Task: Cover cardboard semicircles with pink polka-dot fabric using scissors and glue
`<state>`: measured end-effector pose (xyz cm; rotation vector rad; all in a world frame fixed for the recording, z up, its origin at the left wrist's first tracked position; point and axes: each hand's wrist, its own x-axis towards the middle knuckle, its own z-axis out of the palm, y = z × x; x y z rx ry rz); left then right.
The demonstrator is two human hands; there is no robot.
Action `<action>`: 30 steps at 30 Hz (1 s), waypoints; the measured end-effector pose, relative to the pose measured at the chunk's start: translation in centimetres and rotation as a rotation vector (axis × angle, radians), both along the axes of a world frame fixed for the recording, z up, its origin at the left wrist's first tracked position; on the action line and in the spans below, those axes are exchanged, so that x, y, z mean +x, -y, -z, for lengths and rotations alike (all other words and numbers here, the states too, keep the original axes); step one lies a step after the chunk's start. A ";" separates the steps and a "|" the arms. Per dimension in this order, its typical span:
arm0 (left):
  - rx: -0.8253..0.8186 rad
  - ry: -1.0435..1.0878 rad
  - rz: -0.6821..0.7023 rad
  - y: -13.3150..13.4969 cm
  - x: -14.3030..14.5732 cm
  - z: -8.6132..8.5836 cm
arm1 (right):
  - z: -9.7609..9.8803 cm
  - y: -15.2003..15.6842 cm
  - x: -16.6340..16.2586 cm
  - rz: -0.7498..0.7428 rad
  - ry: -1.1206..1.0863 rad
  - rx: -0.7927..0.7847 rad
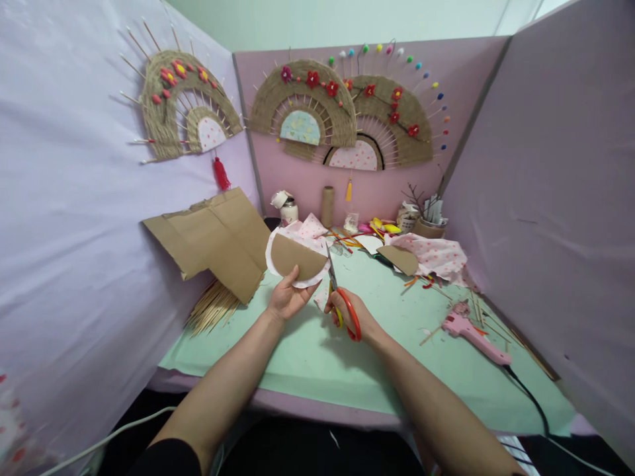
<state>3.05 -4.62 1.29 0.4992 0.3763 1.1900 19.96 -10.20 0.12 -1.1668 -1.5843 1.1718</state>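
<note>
Pinching the brown half-circle point(298, 256) above the middle of the table point(317, 370), your left hand point(292, 296) sits just left of the scissors point(349, 305) your right hand point(358, 313) grips. If the white rim point(272, 261) bends or the half-circle tips, they could snip wrong or nip you.

The head camera looks forward and down past the near left hand point(292, 299) and right hand point(358, 316), over the green table point(307, 357), to the pink back panel point(307, 188) farther off at twelve o'clock; side panels point(540, 198) flank it at nine and three.
</note>
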 end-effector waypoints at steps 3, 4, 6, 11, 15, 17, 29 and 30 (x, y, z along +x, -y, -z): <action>-0.021 0.044 0.031 0.5 0.6 -0.2 | 0.7 -0.3 -0.1 0.024 -0.027 0.005; -0.030 0.057 0.035 0.7 0.8 -0.3 | 1.0 -0.5 -0.1 0.034 -0.041 0.007; -0.050 0.077 0.044 1.0 1.1 -0.4 | 1.5 -0.7 -0.2 0.051 -0.073 0.005; -0.068 0.106 0.077 1.5 1.5 -0.2 | 1.6 -0.6 -0.4 0.063 -0.109 -0.004; -0.086 0.108 0.063 1.9 1.7 0.0 | 0.7 -0.2 -0.8 0.063 -0.141 -0.007; -0.085 0.102 0.051 2.1 1.7 -0.1 | 0.6 -0.1 -0.9 0.059 -0.157 -0.014; -0.009 -0.055 -0.051 0.7 -0.3 -0.5 | 1.0 -0.6 0.4 -0.019 -0.048 0.073; 0.003 -0.112 -0.070 0.3 -0.9 -0.7 | 0.8 -0.6 0.6 -0.020 -0.044 0.074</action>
